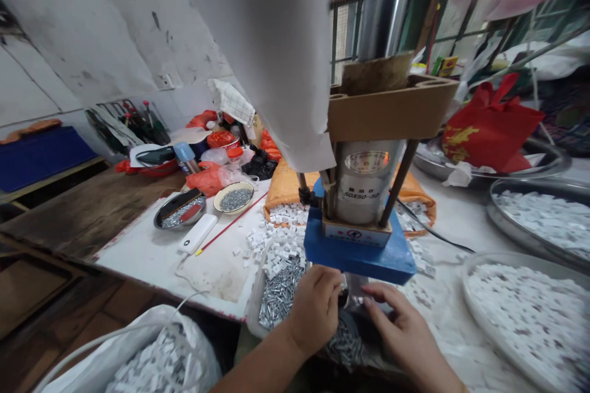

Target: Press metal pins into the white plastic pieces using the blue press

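Note:
Both hands are at the front of a press with a blue base (318, 249) and a grey cylinder (364, 193). My left hand (316, 304) has its fingers curled together just below the base's front edge; whatever they hold is hidden. On the other side of the working spot, my right hand (401, 316) brings thumb and forefinger close together at a small shiny part, too unclear to name. Left of my left hand, a clear plastic tray (253, 313) holds metal pins (279, 291) and small white plastic pieces (283, 255). More pins (345, 344) lie below, between my wrists.
Round trays of white pieces (525, 313) stand at the right, near a red bag (491, 126). Orange sacks (286, 184) lie behind the press. Further left are a pin bowl (234, 198), a white power bank (198, 233) and a red stick (233, 221). A white sack (92, 359) sits lower left.

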A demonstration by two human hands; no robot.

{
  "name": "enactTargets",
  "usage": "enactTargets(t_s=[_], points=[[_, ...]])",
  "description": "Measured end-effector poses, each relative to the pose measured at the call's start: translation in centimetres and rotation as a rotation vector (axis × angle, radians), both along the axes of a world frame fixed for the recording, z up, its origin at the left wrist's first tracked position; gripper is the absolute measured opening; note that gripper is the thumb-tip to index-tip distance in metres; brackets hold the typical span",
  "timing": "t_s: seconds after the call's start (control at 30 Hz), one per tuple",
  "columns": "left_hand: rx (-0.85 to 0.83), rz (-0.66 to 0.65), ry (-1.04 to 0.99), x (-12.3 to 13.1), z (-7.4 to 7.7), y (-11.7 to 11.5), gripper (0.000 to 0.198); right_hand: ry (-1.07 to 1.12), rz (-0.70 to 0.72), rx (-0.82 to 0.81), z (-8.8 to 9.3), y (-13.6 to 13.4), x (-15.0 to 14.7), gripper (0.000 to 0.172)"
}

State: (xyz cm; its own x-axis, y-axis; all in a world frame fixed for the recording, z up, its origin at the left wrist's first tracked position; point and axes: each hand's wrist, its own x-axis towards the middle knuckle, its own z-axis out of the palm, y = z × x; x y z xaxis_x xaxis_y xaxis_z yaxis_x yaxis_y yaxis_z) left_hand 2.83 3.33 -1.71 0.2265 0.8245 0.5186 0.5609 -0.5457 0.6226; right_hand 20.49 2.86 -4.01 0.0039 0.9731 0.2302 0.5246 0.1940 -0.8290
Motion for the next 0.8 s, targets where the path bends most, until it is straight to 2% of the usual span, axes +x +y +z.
enactTargets(t_s=[0.17,0.3,0.4,0.63,0.8], points=[[0.012,0.025,-0.037,0.2,-0.4,-0.1,0.019,-0.425,0.004,0.092,-2.4,-2.0,4.8,0.030],[0.005,0.036,-0.043,0.2,-0.5,-0.1,0.017,-0.741,0.016,0.176,-4.1,-3.5,6.1,0.029],[-0.001,0.038,-0.043,0.2,-0.7,0.0,0.017,-0.787,0.018,0.208,-4.4,-3.8,6.0,0.028],[-0.025,0.053,-0.050,0.1,-0.8,-0.1,0.018,-0.754,0.011,0.270,-3.2,-3.0,5.7,0.030],[-0.039,0.055,-0.045,0.1,-0.8,-0.1,0.019,-0.862,0.024,0.358,-3.6,-4.9,6.0,0.026]])
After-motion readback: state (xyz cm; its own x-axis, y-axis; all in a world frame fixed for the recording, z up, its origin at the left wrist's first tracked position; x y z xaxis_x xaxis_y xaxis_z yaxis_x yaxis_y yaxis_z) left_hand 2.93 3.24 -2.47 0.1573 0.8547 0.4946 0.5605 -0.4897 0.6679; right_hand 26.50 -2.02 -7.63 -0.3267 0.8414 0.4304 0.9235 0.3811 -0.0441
